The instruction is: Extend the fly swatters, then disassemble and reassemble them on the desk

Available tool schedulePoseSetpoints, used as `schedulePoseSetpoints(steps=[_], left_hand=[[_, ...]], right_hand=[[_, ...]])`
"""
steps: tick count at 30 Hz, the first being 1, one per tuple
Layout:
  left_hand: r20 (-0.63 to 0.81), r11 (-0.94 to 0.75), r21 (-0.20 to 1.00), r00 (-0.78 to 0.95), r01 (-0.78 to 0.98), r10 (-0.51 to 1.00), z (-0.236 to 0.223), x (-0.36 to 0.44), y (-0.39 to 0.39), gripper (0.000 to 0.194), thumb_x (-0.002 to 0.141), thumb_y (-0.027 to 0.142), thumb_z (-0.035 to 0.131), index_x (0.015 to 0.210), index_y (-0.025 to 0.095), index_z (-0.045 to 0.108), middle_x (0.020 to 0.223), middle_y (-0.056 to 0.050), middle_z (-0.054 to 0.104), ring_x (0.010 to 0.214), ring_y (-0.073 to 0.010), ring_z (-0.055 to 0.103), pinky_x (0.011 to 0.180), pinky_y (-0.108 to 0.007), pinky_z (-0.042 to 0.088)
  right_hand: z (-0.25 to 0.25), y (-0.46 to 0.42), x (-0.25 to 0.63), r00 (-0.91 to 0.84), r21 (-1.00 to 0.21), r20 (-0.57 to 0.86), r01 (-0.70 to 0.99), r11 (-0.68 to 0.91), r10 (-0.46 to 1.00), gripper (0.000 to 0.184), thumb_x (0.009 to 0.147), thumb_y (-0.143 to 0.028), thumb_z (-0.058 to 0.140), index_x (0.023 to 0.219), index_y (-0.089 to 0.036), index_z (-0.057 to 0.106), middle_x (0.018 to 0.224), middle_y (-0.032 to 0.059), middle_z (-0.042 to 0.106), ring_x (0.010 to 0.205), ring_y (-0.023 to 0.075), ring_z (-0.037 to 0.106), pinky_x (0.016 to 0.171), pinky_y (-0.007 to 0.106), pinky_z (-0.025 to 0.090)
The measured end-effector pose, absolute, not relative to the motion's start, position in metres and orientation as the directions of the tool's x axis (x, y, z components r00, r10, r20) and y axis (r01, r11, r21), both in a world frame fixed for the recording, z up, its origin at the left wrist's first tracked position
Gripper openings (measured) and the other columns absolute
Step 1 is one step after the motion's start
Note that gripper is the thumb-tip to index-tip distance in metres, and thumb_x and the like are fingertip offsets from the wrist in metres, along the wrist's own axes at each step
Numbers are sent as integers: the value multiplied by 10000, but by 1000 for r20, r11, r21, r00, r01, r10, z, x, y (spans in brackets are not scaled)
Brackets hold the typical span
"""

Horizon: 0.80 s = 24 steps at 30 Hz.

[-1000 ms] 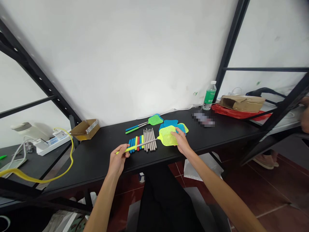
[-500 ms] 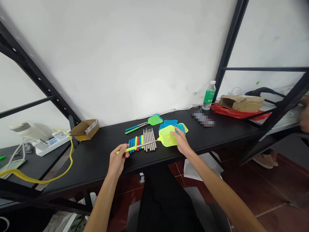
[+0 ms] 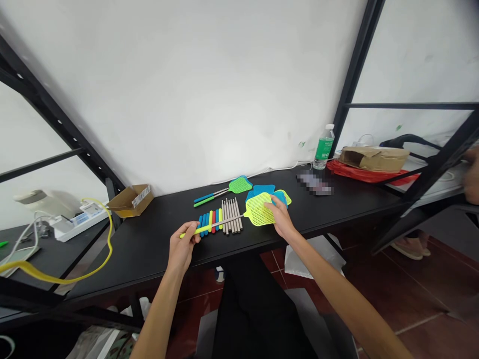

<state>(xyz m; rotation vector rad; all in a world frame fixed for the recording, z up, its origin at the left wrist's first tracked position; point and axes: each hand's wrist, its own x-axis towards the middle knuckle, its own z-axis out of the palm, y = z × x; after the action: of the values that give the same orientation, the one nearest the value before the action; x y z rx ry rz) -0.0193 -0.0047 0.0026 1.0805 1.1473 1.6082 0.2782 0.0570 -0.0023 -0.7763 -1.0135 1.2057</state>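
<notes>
A yellow fly swatter with a metal shaft is held across the front of the black table. My left hand is closed round its yellow handle. At the other end my right hand pinches the right side of the perforated head. Beneath the shaft lie a row of coloured handles in blue, yellow and red, and several metal rods beside them. Loose blue swatter heads and a yellow one are partly hidden behind the held head. Two whole fly swatters, one green and one blue, lie farther back.
An open cardboard box sits at the table's left end, near a white power strip and a yellow cable. At the back right stands a water bottle. A person's foot shows at right.
</notes>
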Motion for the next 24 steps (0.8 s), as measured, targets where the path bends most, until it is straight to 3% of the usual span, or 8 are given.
schedulePoseSetpoints(steps=[24], left_hand=[[239,-272,950,-205,-154,949,-1,-21,-6,231,753,287,784,941,170,718,631,21,498,590,-96,428,545,-231,376]], right_hand=[[-10,59,277,49,-928,257,-268,261,965,327,785,-343,629,1101,-260,636,940,31,695,851,237,643,680,314,499]])
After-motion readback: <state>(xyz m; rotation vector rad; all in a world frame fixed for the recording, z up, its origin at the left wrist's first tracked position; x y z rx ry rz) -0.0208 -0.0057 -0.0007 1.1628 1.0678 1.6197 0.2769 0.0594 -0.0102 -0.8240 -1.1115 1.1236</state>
